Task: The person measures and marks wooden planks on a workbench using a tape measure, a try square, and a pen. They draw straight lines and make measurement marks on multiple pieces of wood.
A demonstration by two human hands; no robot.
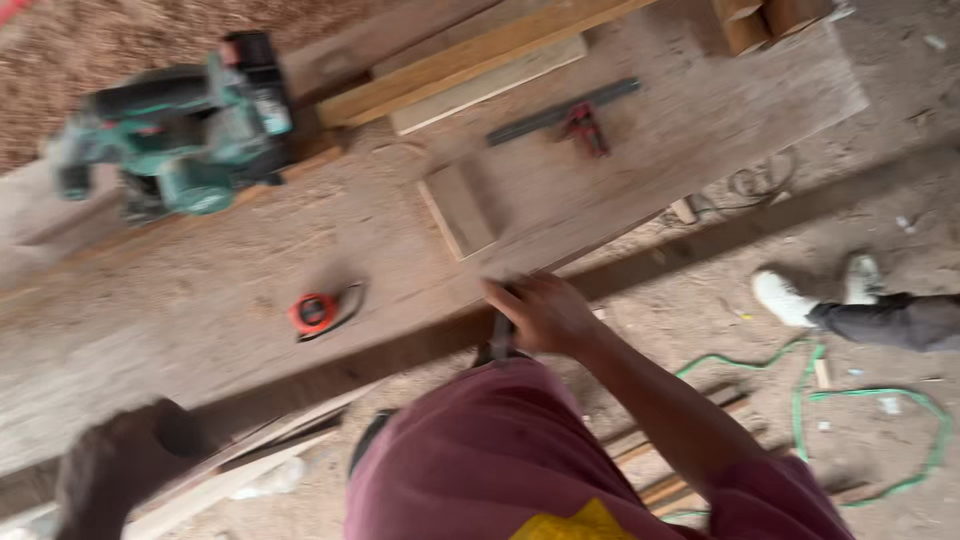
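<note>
My right hand (543, 313) is at the near edge of the wooden workbench (180, 330), fingers curled around a dark tool (499, 342) that hangs just below the edge; blur hides what kind of tool it is. My left hand (115, 470) is at the lower left by the bench edge, too blurred to show its fingers. A red tape measure (313, 312) lies on the bench between my hands. A small flat wood block (458, 210) sits just beyond my right hand. A green power tool (180, 130) rests at the far left.
A dark metal bar with a red part (577, 118) and long planks (470, 60) lie at the back of the bench. Another person's white shoes (800, 297) stand on the floor at right, near a green cord (875, 398). Wood strips (240, 465) lie below the bench.
</note>
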